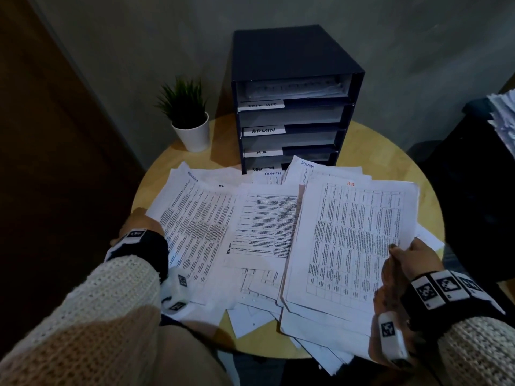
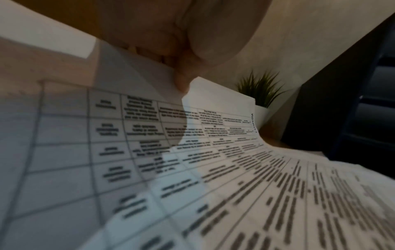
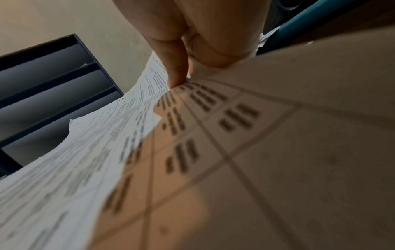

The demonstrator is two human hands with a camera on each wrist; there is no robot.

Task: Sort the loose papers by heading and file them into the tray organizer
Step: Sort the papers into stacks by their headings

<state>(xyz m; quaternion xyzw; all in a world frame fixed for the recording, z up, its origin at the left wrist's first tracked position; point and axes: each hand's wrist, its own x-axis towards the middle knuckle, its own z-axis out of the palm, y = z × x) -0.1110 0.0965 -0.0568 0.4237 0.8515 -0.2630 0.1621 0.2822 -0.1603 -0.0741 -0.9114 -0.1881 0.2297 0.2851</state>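
Papers, white printed table sheets (image 1: 259, 227), loose, fanned over round pale wooden table (image 1: 390, 140). Right hand (image 1: 409, 260), 4 o'clock, pinches red-headed "H.R" sheaf (image 1: 354, 240), likely gathering one heading. Left hand (image 1: 139, 221), 9 o'clock, pinches blue-headed "ADMIN" sheet (image 1: 195, 221). Dark blue tiered tray organizer (image 1: 292, 65), 12 o'clock; legible tabs "ADMIN", "H.R"

Dark navy tray organizer (image 1: 295, 54), white loose papers (image 1: 259, 218), cream knit sleeves (image 1: 111, 302).
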